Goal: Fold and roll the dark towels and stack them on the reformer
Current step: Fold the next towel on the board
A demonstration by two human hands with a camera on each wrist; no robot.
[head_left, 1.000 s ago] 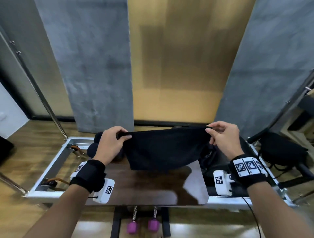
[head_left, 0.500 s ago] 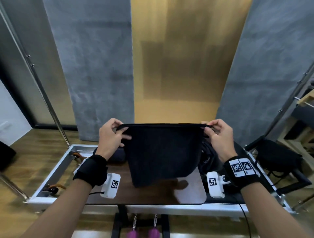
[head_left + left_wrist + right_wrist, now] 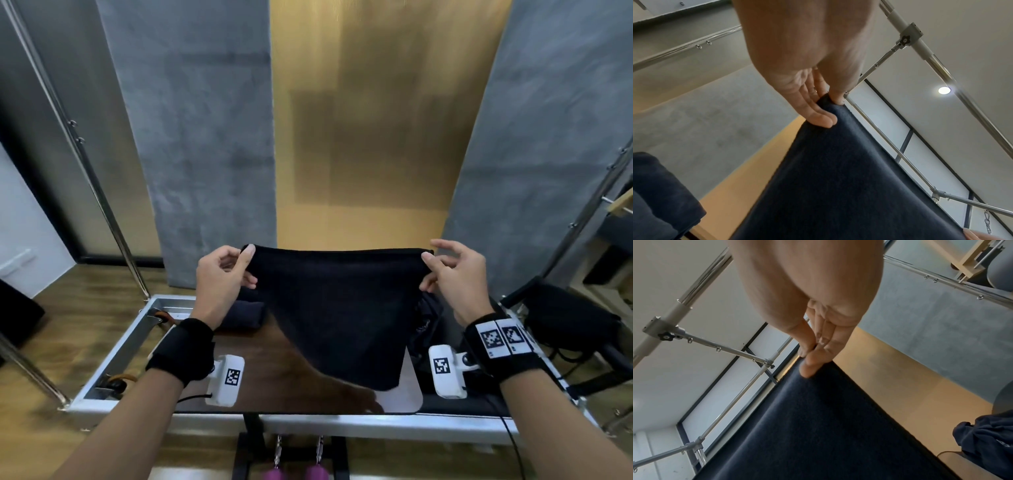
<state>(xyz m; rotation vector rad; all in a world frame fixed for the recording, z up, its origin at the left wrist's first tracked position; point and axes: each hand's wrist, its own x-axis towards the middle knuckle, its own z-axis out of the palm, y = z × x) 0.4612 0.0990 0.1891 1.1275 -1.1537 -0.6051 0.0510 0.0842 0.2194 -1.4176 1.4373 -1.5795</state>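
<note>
A dark navy towel (image 3: 337,308) hangs in the air over the reformer (image 3: 294,370), stretched by its top edge between both hands. My left hand (image 3: 248,265) pinches the top left corner (image 3: 830,104) between thumb and fingers. My right hand (image 3: 428,269) pinches the top right corner (image 3: 807,360) the same way. The towel's lower end hangs just above the glossy brown carriage. A rolled dark towel (image 3: 245,313) lies behind my left wrist. A crumpled heap of dark towels (image 3: 426,322) sits under my right hand.
Silver frame rails (image 3: 126,346) edge the reformer, with springs at the left end. Slanted chrome poles (image 3: 99,192) stand at both sides. A black pad (image 3: 568,318) lies at the right. Purple handles (image 3: 294,474) hang below the near rail. Grey and gold wall panels rise behind.
Both hands have lifted the towel higher and pulled its top edge taut, so it now hangs flat and nearly clear of the carriage. My view has tilted up a little.
</note>
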